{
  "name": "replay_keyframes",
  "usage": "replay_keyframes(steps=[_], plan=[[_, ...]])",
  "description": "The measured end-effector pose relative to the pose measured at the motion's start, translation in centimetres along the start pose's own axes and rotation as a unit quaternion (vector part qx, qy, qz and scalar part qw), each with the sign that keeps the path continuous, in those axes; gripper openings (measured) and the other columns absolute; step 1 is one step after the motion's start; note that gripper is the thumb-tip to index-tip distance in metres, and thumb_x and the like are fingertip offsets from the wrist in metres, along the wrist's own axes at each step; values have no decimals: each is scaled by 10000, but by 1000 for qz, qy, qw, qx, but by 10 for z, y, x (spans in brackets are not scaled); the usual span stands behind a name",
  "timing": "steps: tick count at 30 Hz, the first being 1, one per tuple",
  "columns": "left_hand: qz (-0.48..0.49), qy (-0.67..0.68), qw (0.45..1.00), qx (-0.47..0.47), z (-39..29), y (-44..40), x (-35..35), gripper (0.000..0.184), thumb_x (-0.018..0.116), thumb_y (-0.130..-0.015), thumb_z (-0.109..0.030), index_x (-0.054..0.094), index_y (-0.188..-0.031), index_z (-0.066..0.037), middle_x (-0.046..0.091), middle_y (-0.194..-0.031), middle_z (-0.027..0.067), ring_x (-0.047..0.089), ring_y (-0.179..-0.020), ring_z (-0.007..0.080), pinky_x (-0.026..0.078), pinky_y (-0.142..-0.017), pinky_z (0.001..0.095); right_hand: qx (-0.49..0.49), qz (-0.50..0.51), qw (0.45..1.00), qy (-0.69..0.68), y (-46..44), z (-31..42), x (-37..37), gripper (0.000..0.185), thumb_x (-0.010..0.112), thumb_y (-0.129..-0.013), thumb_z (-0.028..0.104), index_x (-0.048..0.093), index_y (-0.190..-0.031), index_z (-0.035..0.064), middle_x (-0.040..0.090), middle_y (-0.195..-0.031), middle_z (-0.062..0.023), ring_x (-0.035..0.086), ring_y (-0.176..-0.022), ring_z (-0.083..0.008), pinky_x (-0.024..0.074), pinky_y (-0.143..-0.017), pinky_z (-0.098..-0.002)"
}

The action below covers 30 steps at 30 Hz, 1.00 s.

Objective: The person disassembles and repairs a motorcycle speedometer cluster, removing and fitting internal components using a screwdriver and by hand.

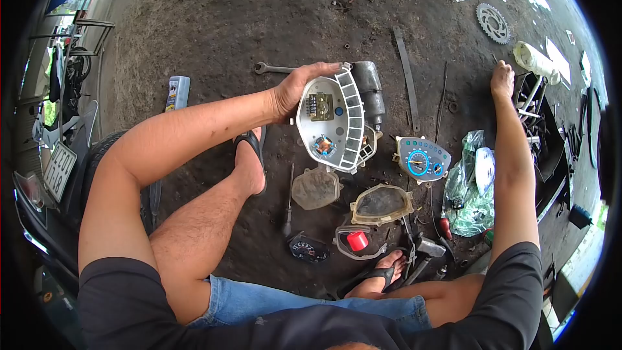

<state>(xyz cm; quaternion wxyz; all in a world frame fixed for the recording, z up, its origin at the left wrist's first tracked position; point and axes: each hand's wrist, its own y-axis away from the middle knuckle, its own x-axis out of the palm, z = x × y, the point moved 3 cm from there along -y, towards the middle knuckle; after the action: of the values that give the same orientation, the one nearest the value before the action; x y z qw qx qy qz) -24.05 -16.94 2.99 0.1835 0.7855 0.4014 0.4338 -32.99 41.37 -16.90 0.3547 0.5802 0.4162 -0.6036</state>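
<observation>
My left hand (304,89) grips the upper edge of a white motorcycle speedometer housing (322,126), tilted so its inside shows a small circuit part and a blue plug. My right hand (502,80) is stretched far out to the right, fingers curled, beside a white wrapped roll (536,62) and a box of tools (543,113). Whatever its fingers hold, if anything, is hidden. On the ground between my arms lies a gauge face (420,159) with blue rings. Nearer to me are a clear lens cover (382,205), a cloudy cover (316,188) and a black speedometer dial (308,248).
A grey metal cylinder (368,91) lies behind the housing, near a wrench (275,68). Around are a flat metal bar (406,78), a sprocket (493,24), a green plastic bag (470,204), a hammer (427,247), a red cap (357,241) and a blue-grey bottle (177,93).
</observation>
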Motion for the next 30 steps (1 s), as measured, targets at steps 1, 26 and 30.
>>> replay_keyframes(steps=[1, 26, 30], plan=[[1, -11, 1000, 2, -1, 1, 2, 459, 596, -1029, -495, 740, -1183, -88, 795, -1062, 96, 777, -921, 188, 644, -865, 362, 0, 2, 1000, -1, -2, -2, -1, 269, 440, -1080, 159, 668, -1166, 47, 681, -1214, -245, 660, -1190, -450, 576, -981, -530], [105, -5, 991, 80, 14, 10, 91, 471, 588, -1033, -540, 755, -1119, -108, 800, -1058, 87, 768, -907, 196, 626, -869, 375, -55, 154, 840, -517, 170, 98, -246, 272, 738, -1032, 257, 776, -1025, -12, 749, -816, -36, 560, -630, -88, 453, -579, -301], [129, -19, 985, 113, 4, 30, 142, 480, 583, -1033, -534, 757, -1134, -99, 802, -1062, 92, 771, -897, 212, 624, -854, 374, -48, 302, 781, -544, 271, 119, -306, 342, 594, -1122, 319, 697, -1100, -6, 741, -842, -80, 657, -625, -133, 493, -495, -316]])
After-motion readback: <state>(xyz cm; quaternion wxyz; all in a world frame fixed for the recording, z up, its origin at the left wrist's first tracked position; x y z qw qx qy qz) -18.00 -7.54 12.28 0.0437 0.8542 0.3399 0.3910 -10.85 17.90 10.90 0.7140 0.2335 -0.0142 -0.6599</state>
